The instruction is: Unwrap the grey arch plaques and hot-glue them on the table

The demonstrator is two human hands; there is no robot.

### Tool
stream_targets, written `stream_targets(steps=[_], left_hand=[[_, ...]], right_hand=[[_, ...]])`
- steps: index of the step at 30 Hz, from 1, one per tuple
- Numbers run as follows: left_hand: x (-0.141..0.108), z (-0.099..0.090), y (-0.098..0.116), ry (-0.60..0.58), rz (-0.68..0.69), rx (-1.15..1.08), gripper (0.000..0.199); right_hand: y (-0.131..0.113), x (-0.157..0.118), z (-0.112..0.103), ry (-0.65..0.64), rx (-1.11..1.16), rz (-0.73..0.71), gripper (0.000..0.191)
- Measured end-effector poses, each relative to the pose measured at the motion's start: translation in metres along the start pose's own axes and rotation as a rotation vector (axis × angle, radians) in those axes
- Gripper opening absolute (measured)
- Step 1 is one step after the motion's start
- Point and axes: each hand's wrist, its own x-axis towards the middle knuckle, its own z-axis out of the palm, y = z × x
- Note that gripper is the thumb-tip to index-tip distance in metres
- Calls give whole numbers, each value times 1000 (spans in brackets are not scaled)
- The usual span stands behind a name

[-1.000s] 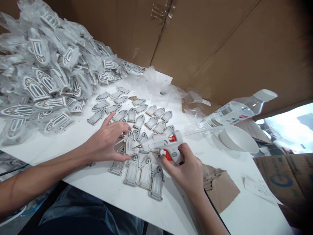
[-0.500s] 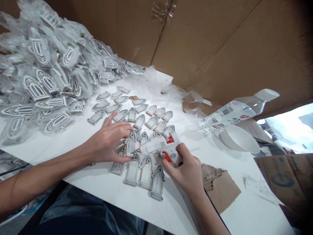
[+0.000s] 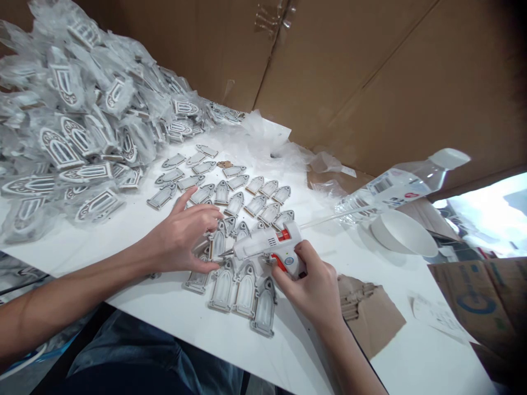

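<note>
My right hand (image 3: 315, 282) is wrapped around the handle of a white hot glue gun (image 3: 267, 244) with a red trigger. Its metal nozzle points left, at a small grey arched window piece (image 3: 217, 244). My left hand (image 3: 185, 236) spans that piece, fingertips at its top and thumb by its bottom end; the exact contact is partly hidden. A clear glue stick (image 3: 329, 218) juts from the gun's back. More arched pieces lie flat around both hands, such as a window piece (image 3: 263, 312) at the near side and another window piece (image 3: 234, 203) farther back.
At the left rises a big heap of plastic-wrapped window pieces (image 3: 61, 142). On the right are a tilted plastic bottle (image 3: 403, 178), a white bowl (image 3: 403, 236) and a torn cardboard piece (image 3: 374, 318). Cardboard walls (image 3: 349, 71) stand behind the white table (image 3: 313, 351).
The glue gun's nozzle has shifted very slightly left, along with my right hand. My left hand stays almost still around the arched piece.
</note>
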Motion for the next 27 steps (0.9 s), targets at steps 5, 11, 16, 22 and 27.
stream_targets(steps=[5, 11, 16, 22, 27], left_hand=[[0, -2, 0, -15, -22, 9, 48], [1, -6, -2, 23, -60, 22, 50], [1, -6, -2, 12, -70, 46, 50], [0, -5, 0, -32, -70, 36, 53], [1, -23, -7, -143, -157, 1, 63]], right_hand=[[-4, 1, -2, 69, -43, 30, 30], [-1, 2, -4, 84, -55, 30, 31], [-3, 2, -4, 71, -41, 32, 31], [-3, 4, -5, 110, -17, 47, 36], [1, 6, -5, 129, -26, 66, 36]])
